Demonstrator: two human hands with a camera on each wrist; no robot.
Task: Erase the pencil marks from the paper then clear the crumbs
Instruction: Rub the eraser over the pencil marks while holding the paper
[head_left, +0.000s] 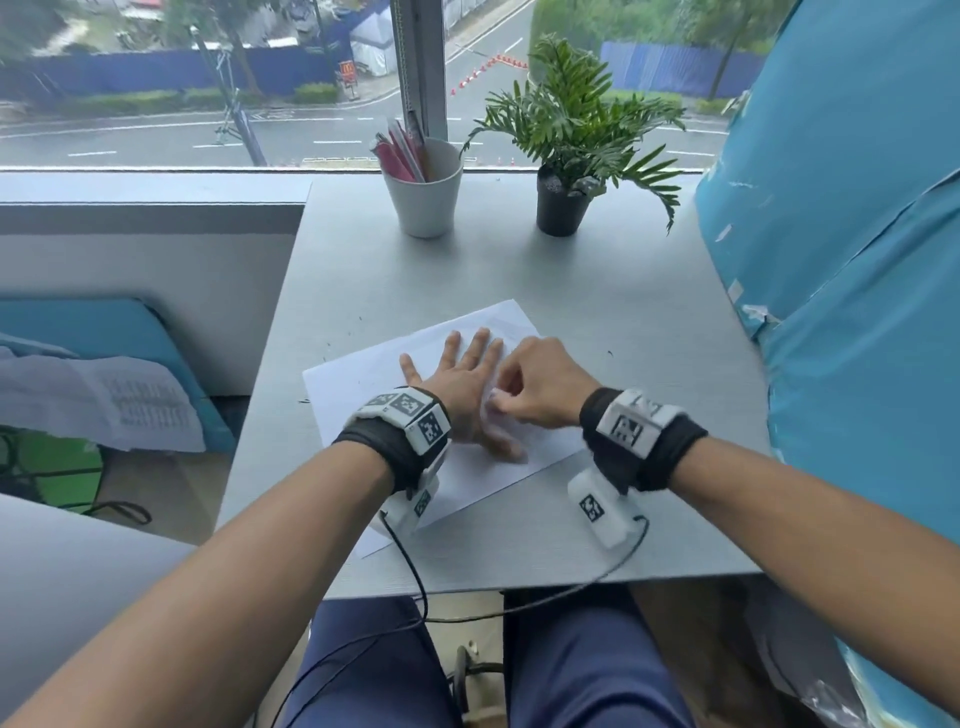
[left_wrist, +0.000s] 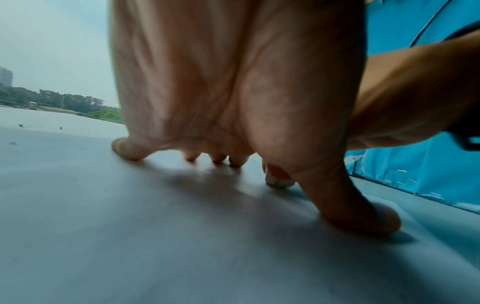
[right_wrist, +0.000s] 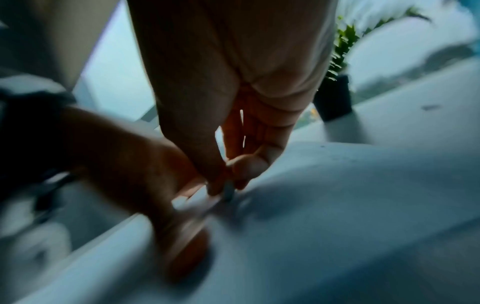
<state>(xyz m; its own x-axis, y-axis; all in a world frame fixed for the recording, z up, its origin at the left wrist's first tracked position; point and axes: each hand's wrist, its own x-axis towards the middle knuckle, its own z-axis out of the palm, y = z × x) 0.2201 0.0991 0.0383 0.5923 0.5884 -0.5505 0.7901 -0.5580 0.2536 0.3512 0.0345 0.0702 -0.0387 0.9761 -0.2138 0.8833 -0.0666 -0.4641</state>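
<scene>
A white sheet of paper (head_left: 363, 379) lies slanted on the grey desk (head_left: 597, 312). My left hand (head_left: 462, 384) presses flat on it, fingers spread straight; the fingertips (left_wrist: 127, 150) and thumb touch the paper (left_wrist: 182, 236). My right hand (head_left: 540, 384) sits just right of it, fingers curled, pinching a small white eraser (head_left: 491, 408) against the sheet beside the left thumb. The eraser (left_wrist: 278, 181) shows under the right fingers, and blurred as the eraser (right_wrist: 228, 192) at the fingertips. Dark crumbs (head_left: 358, 319) dot the desk near the paper. Pencil marks are too faint to see.
A white cup of pens (head_left: 426, 192) and a potted plant (head_left: 563, 192) stand at the back by the window. A blue wall (head_left: 857, 312) borders the desk on the right. The desk's left edge drops to a blue chair (head_left: 104, 332).
</scene>
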